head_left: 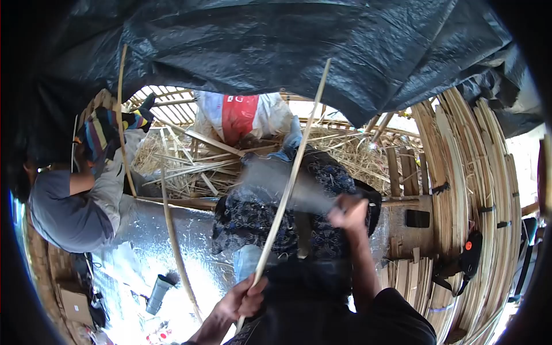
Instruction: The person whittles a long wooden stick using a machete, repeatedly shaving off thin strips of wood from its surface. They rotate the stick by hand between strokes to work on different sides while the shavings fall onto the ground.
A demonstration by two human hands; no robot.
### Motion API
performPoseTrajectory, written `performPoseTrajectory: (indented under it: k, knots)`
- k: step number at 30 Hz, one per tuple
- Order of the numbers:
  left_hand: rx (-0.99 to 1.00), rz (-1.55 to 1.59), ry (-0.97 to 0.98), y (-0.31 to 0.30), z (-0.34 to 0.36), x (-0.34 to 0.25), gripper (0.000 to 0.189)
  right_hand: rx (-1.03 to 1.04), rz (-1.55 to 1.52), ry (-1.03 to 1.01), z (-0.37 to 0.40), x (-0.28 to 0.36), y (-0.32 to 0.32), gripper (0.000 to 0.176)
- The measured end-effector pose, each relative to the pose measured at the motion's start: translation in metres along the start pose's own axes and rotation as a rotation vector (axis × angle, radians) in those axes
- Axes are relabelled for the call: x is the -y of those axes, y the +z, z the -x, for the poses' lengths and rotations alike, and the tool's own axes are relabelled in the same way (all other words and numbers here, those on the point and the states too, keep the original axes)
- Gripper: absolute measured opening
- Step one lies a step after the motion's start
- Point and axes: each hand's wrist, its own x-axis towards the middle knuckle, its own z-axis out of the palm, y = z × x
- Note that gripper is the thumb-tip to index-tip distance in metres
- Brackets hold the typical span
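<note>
My left hand (244,298) is closed around the lower part of a long, pale bamboo strip (292,172), which slants up and away from me to the right. In my right hand (348,214) is the handle of a machete (287,187), its broad grey blade smeared by motion and pointing left. The blade overlaps the middle of the strip in this view. Beneath both lies dark patterned cloth (247,215) over my lap.
To the left sits another person (72,207) beside an upright bamboo stick (121,126). Bamboo shavings (201,167) and a white-and-red sack (241,115) lie ahead. Stacked bamboo slats (471,155), a phone (417,218) and a black drill-like tool (467,259) are at right. Black plastic sheeting (259,46) hangs overhead.
</note>
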Motion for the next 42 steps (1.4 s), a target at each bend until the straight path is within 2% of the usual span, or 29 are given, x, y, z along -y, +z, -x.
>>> performPoseTrajectory:
  k: [1,2,3,4,5,6,7,8,9,10,11,12,13,14,15,17,18,19,21,24,25,27,33,35,36,39,42]
  knots:
    - [0.004,0.031,0.018,-0.011,0.023,0.01,0.045,-0.224,0.183,0.333,-0.009,-0.011,-0.005,0.044]
    - [-0.012,0.036,0.016,-0.011,0.041,0.021,0.045,-0.296,0.478,0.507,-0.004,-0.034,-0.016,0.046]
    - [-0.159,-0.067,0.072,-0.007,0.055,0.026,0.044,-0.296,0.363,0.899,-0.005,-0.072,-0.032,0.047]
    - [-0.294,-0.177,0.147,-0.006,0.058,0.024,0.044,-0.487,0.262,0.778,0.0,-0.086,-0.045,0.048]
    - [-0.286,-0.178,0.179,-0.002,0.052,0.017,0.044,-0.663,0.156,0.645,0.006,-0.091,-0.048,0.049]
    - [-0.386,-0.281,0.244,0.007,0.042,0.01,0.043,-0.644,0.144,0.623,0.005,-0.084,-0.047,0.049]
    - [-0.493,-0.368,0.29,0.017,0.033,0.007,0.043,-0.652,-0.106,0.706,0.012,-0.066,-0.054,0.05]
    - [-0.469,-0.398,0.323,0.019,0.017,0.001,0.042,-0.655,-0.343,0.797,0.016,-0.043,-0.064,0.053]
    - [-0.436,-0.33,0.288,0.026,0.0,-0.009,0.04,-0.743,-0.397,0.825,0.007,-0.008,-0.056,0.05]
    - [-0.385,-0.352,0.257,0.031,-0.019,-0.018,0.04,-0.57,-0.467,0.738,0.023,-0.006,-0.057,0.045]
    - [-0.332,-0.386,0.22,0.036,-0.035,-0.025,0.04,-0.591,-0.508,0.72,0.038,-0.013,-0.043,0.041]
    - [-0.312,-0.398,0.202,0.044,-0.05,-0.03,0.04,-0.531,-0.421,0.646,0.035,0.02,-0.038,0.039]
    - [-0.254,-0.434,0.172,0.052,-0.064,-0.035,0.04,-0.253,-0.447,0.535,0.051,0.011,-0.04,0.041]
    - [-0.201,-0.47,0.138,0.058,-0.075,-0.037,0.041,-0.35,-0.191,0.444,0.065,0.01,-0.017,0.046]
    - [-0.192,-0.488,0.116,0.062,-0.085,-0.038,0.041,-0.312,-0.189,0.321,0.036,0.065,-0.028,0.052]
    - [-0.108,-0.463,0.058,0.067,-0.098,-0.039,0.042,0.054,-0.233,0.207,0.033,0.079,-0.024,0.055]
    - [-0.092,-0.485,0.017,0.072,-0.1,-0.037,0.044,0.016,-0.133,0.011,0.025,0.093,-0.015,0.055]
    - [-0.101,-0.48,-0.005,0.071,-0.097,-0.035,0.044,0.096,-0.036,-0.047,0.018,0.106,-0.012,0.056]
    - [-0.2,-0.518,-0.001,0.07,-0.093,-0.032,0.047,0.168,-0.073,-0.061,0.011,0.105,-0.005,0.063]
    - [-0.204,-0.474,0.052,0.066,-0.07,-0.023,0.047,-0.016,-0.092,-0.23,0.001,0.077,0.008,0.062]
    - [-0.191,-0.462,0.06,0.064,-0.062,-0.02,0.048,0.094,-0.099,-0.178,0.004,0.059,0.005,0.064]
    - [-0.248,-0.522,0.082,0.064,-0.054,-0.012,0.048,0.06,-0.035,-0.345,-0.001,0.052,0.003,0.068]
    - [-0.241,-0.446,0.05,0.054,-0.028,-0.006,0.046,0.025,0.074,-0.291,0.006,0.03,-0.001,0.071]
    - [-0.246,-0.429,0.041,0.049,-0.019,-0.002,0.045,0.001,0.082,-0.388,0.001,0.031,-0.005,0.072]
    - [-0.27,-0.419,0.029,0.05,-0.014,-0.001,0.047,0.038,0.12,-0.34,0.003,0.027,-0.007,0.074]
    - [-0.255,-0.375,0.002,0.043,0.005,0.0,0.049,-0.076,0.157,-0.123,0.006,0.003,-0.02,0.073]
    - [-0.223,-0.312,-0.005,0.031,0.015,0.003,0.049,0.037,0.313,-0.114,0.007,-0.003,-0.043,0.074]
